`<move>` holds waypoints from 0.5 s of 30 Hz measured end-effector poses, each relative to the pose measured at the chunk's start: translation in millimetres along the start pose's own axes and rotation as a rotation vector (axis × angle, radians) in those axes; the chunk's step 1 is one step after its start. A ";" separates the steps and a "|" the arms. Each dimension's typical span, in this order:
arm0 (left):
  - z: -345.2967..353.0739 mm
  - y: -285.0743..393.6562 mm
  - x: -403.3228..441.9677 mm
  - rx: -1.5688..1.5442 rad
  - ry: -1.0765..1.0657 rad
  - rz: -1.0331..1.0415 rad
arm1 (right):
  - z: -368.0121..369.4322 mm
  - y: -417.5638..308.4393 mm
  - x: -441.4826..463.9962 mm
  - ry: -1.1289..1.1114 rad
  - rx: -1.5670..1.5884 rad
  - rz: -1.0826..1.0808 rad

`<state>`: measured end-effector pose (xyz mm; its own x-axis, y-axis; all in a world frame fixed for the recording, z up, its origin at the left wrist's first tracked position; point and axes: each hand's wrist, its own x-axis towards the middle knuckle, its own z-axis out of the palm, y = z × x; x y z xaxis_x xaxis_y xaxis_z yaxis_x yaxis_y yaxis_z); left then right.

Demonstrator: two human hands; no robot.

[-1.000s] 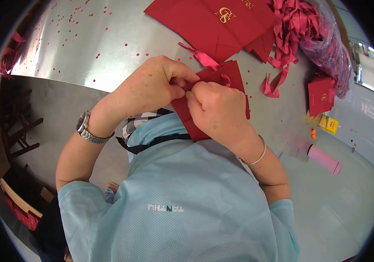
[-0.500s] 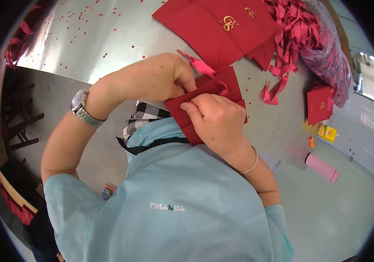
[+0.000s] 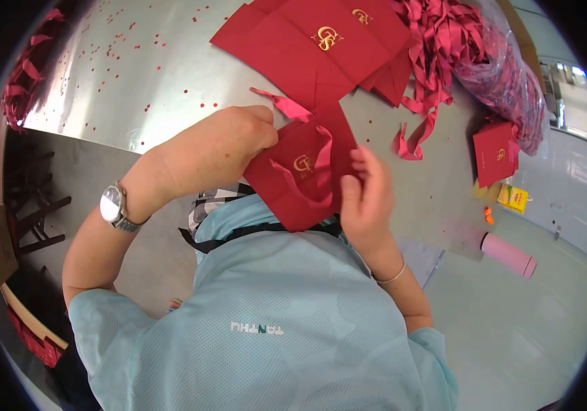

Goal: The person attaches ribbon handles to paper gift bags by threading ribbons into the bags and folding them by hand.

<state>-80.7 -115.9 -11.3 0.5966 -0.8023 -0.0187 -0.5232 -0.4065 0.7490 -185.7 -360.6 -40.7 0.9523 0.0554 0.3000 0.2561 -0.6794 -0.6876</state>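
A small red paper gift bag [image 3: 286, 195] with a gold logo lies tilted in front of my waist. A pink-red ribbon handle [image 3: 324, 161] loops across its face. My left hand [image 3: 242, 137], wearing a watch on the wrist, is closed at the bag's left edge; its fingertips are partly hidden. Another ribbon end [image 3: 283, 104] sticks out beyond that hand. My right hand [image 3: 369, 198] is beside the bag's right edge, thumb and fingers apart, slightly blurred.
Flat red bags [image 3: 300, 44] lie beyond my hands on the metal table [image 3: 136, 103], with a heap of ribbons [image 3: 441, 34] and a plastic bag [image 3: 506, 82]. At right are a red bag stack [image 3: 492, 156], a yellow box [image 3: 513, 198] and a pink bottle [image 3: 509, 255].
My right hand has let go of the bag and moved slightly right, its fingers opening. The bag has turned to show its logo and a looped ribbon. My left hand has shifted left and down.
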 end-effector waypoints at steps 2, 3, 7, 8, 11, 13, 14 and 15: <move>-1.7 0.5 1.2 0.079 -0.019 -0.022 | 7.0 10.8 -7.5 -0.077 -0.403 -0.261; -3.1 -3.0 -0.6 0.261 0.023 -0.030 | 9.3 5.3 -7.7 -0.101 -0.447 -0.196; -34.6 -13.2 -7.2 0.484 0.190 -0.363 | 9.5 7.3 -6.7 -0.087 -0.431 -0.202; -39.4 -28.8 -12.4 0.490 0.224 -0.322 | 9.1 7.3 -5.7 -0.093 -0.430 -0.215; -39.9 -27.6 -12.2 0.450 0.312 -0.386 | 8.3 6.6 -4.8 -0.105 -0.423 -0.223; -46.6 -32.3 -5.9 0.490 0.385 -0.414 | 9.0 6.8 -6.0 -0.109 -0.427 -0.211; -48.6 -35.2 -2.6 0.522 0.466 -0.445 | 9.1 7.1 -6.4 -0.105 -0.426 -0.214; -48.0 -36.4 0.2 0.502 0.525 -0.420 | 8.5 7.7 -5.6 -0.099 -0.426 -0.222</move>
<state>-32.4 -80.4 -6.8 0.9431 -0.2836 0.1737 -0.3290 -0.8720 0.3626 -187.6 -359.9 -53.4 0.8989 0.2882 0.3299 0.3838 -0.8811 -0.2762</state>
